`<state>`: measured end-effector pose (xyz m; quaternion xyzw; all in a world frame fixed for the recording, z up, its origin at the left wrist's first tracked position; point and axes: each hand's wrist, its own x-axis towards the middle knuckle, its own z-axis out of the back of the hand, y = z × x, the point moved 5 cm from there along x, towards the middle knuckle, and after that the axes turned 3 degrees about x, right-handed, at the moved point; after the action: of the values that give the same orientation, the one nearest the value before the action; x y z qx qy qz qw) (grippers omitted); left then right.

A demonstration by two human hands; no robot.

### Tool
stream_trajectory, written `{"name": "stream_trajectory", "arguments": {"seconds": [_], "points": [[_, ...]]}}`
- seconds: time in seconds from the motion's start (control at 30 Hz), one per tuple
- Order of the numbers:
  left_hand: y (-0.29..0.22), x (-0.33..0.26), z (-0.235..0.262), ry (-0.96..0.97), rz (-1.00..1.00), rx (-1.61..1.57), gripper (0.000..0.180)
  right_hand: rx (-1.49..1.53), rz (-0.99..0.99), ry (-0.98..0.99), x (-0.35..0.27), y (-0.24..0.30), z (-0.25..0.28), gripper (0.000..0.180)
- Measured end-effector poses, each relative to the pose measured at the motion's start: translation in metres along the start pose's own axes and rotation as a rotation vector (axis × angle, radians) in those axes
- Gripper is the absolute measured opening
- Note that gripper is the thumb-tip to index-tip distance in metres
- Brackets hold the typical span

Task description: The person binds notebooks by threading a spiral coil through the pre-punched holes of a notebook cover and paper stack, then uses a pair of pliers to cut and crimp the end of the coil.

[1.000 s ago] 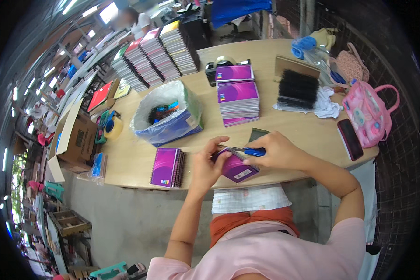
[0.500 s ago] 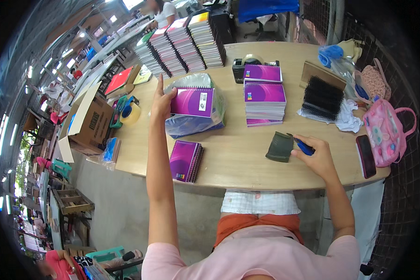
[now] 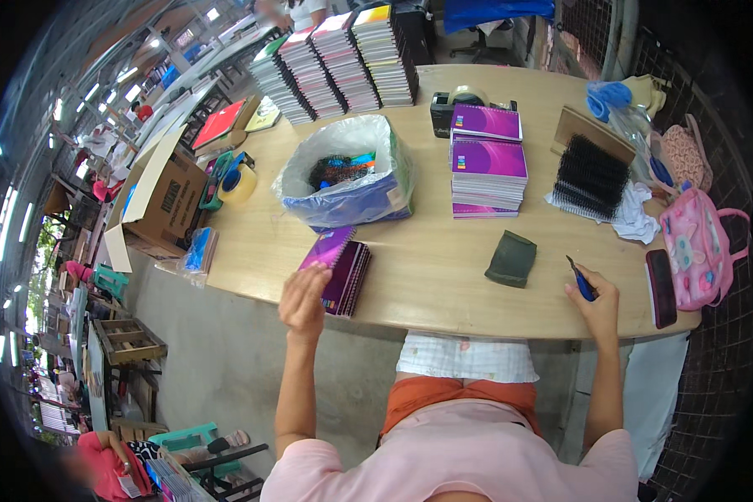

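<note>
My left hand (image 3: 304, 299) rests flat on a purple spiral notebook lying on top of a small pile of purple notebooks (image 3: 340, 269) at the near left edge of the wooden table (image 3: 427, 268). Near the table's right front edge, my right hand (image 3: 595, 303) is closed around a blue pen-like tool (image 3: 581, 280). A dark green cloth pad (image 3: 511, 258) lies on the table between the two hands.
A plastic bag of coloured spirals (image 3: 347, 173) sits mid-table. Behind it rise tall notebook stacks (image 3: 335, 63). A purple notebook stack (image 3: 487, 167), black combs (image 3: 591, 176), a pink bag (image 3: 699, 251), a dark phone (image 3: 660, 288), a cardboard box (image 3: 163, 197) and tape (image 3: 238, 184) surround them.
My left hand carried a purple notebook from above the plastic bag down onto the small pile at the near left. My right hand drew back from the green pad toward the table edge.
</note>
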<state>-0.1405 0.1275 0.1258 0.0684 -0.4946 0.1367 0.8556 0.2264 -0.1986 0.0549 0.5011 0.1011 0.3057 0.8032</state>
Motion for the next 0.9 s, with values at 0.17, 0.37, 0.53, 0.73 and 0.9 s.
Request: {"name": "stream_trajectory", "arguments": {"seconds": [0.17, 0.37, 0.53, 0.73, 0.9], "points": [[-0.007, -0.041, -0.006, 0.155, 0.008, 0.012, 0.022, -0.088, 0.037, -0.029, -0.001, 0.005, -0.002, 0.043], [-0.009, -0.059, -0.005, 0.281, 0.083, -0.101, 0.03, -0.355, 0.2, -0.083, -0.002, -0.008, -0.002, 0.053], [-0.007, -0.067, -0.001, 0.321, 0.138, -0.008, 0.043, -0.565, 0.182, -0.096, -0.001, -0.024, -0.007, 0.061], [0.005, -0.025, -0.023, 0.565, 0.61, 0.259, 0.104, -0.78, 0.228, -0.141, -0.004, -0.023, -0.009, 0.06], [0.024, -0.034, -0.023, 0.732, 0.797, 0.031, 0.108, -0.755, 0.193, -0.107, -0.002, -0.024, -0.009, 0.06]]}}
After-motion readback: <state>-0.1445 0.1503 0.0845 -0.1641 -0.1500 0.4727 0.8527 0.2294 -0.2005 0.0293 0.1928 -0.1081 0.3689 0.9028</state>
